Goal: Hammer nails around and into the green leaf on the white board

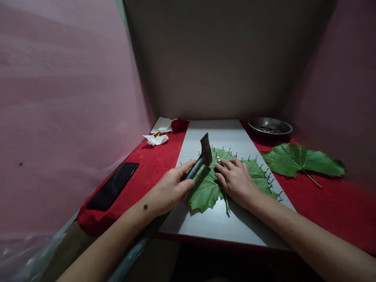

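My left hand (173, 188) is wrapped around the dark handle of a hammer (196, 169), the index finger stretched along it. The rusty hammer head (206, 149) is raised over a green leaf (205, 192) that lies on a white board (235, 227). Just right of the head, my right hand (235, 178) rests on the leaf. Its fingertips close around a small nail (218, 159); the grip is partly hidden. Several upright nails (249, 158) follow the leaf's far and right edges, some leaning. The leaf's stem (227, 203) points toward me.
A red cloth (155, 164) covers the table beneath the board. On the left lie a black phone (114, 186), crumpled white tissue (156, 140) and a red object (178, 125). At right are a metal bowl of nails (270, 127) and a second leaf (302, 158). Pink sheets flank both sides.
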